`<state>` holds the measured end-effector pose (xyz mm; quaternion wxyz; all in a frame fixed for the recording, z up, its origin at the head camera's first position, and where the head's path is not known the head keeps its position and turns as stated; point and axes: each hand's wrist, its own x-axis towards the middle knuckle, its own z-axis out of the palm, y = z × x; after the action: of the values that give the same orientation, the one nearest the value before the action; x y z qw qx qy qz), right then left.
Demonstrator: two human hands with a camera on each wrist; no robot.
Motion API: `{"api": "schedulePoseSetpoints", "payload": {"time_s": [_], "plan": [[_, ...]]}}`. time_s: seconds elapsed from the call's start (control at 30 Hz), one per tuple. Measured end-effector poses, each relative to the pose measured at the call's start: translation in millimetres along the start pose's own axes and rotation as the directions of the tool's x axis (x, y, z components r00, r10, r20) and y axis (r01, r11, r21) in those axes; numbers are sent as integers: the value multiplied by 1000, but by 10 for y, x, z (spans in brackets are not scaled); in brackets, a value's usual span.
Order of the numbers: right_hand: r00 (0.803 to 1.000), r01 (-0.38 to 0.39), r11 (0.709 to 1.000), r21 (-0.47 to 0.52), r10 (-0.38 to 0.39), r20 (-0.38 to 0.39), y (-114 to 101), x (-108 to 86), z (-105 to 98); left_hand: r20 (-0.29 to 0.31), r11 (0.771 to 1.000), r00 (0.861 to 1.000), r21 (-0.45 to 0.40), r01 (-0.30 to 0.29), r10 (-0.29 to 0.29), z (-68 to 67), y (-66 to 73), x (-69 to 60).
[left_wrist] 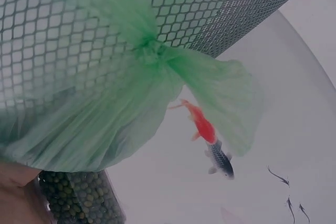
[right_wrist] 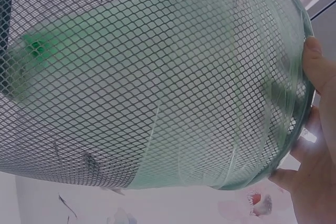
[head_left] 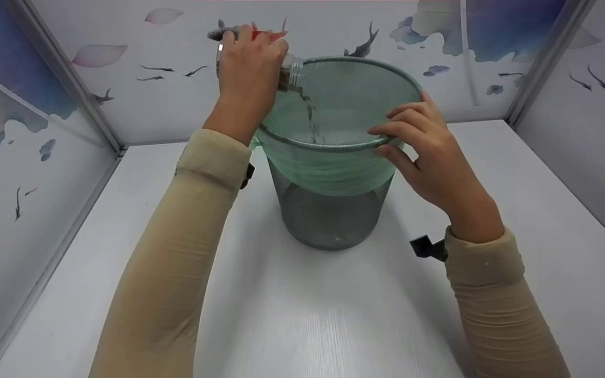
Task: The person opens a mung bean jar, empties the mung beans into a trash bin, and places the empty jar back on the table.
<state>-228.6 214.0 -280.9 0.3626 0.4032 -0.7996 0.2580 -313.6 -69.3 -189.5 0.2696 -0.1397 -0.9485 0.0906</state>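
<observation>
A mesh wastebasket point(head_left: 331, 220) stands upright, lined with a thin green plastic bag point(head_left: 329, 176) folded over its rim. Above the basket's left side, my left hand point(head_left: 252, 76) grips a clear jar point(head_left: 294, 65) tipped with its mouth to the right. Small green beans, which look like mung beans point(head_left: 310, 113), stream from it into the bag. More beans point(left_wrist: 84, 195) show through the jar wall in the left wrist view. My right hand point(head_left: 426, 144) holds the basket's right rim, fingers over the top and thumb outside. The bottom inside the bag is hidden.
The basket rests on a white table point(head_left: 302, 310). Behind it rises a white panel point(head_left: 176, 105) printed with fish and petals, with similar panels at both sides. A knotted tail of the bag point(left_wrist: 220, 87) hangs outside the basket.
</observation>
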Motion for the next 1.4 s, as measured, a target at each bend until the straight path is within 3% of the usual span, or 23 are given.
{"api": "schedulePoseSetpoints", "payload": {"time_s": [0.2, 0.83, 1.4], "plan": [[1000, -3, 1000, 5, 3, -8, 4, -2, 3, -19, 1000, 1000, -3, 0, 0, 8, 1, 4], [999, -21, 1000, -15, 22, 24, 7, -9, 4, -1, 1000, 1000, 20, -1, 1, 1, 20, -5], [999, -31, 999, -37, 33, 36, 21, -16, -2, -28, 994, 999, 106, -18, 21, 54, 53, -6]]}}
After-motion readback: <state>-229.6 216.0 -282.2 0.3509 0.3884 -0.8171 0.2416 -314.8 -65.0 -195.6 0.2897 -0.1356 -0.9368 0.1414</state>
